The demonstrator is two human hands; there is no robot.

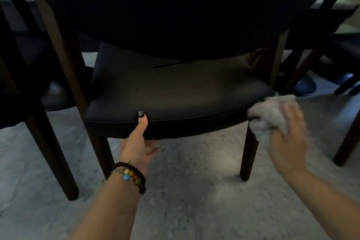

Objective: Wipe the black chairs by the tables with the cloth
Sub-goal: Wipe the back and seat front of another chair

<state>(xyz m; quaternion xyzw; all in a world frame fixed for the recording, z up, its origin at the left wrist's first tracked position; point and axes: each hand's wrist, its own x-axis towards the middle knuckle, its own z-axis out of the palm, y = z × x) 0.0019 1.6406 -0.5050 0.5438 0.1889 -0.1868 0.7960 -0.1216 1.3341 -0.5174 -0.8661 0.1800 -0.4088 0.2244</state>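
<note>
A black chair with a padded seat and dark wooden legs stands right in front of me, seen from behind and low down. Its dark backrest fills the top of the view. My left hand grips the seat's near edge, thumb on top and fingers underneath. My right hand holds a crumpled grey cloth against the seat's right corner, just above the right leg. The right hand and cloth are blurred.
Another dark chair's legs stand close on the left. Round table bases and more chair legs crowd the right side. The floor is pale grey speckled stone.
</note>
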